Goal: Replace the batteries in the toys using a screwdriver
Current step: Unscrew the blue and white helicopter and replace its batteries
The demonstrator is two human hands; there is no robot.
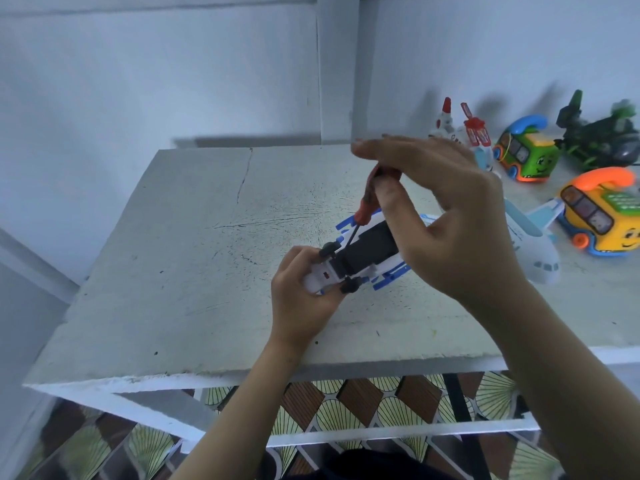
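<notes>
Head view looks down on a white table [194, 271] where a white and blue toy car [370, 251] lies wheels up, near the middle. The left hand [301, 299] grips the car's near end, fingers curled around it. The right hand [446, 216] pinches a red-handled screwdriver [367, 202], its dark shaft slanting down to the car's underside. A white toy plane [533, 251], a yellow toy bus [602, 220] and a green toy bus [526, 154] stand at the right.
</notes>
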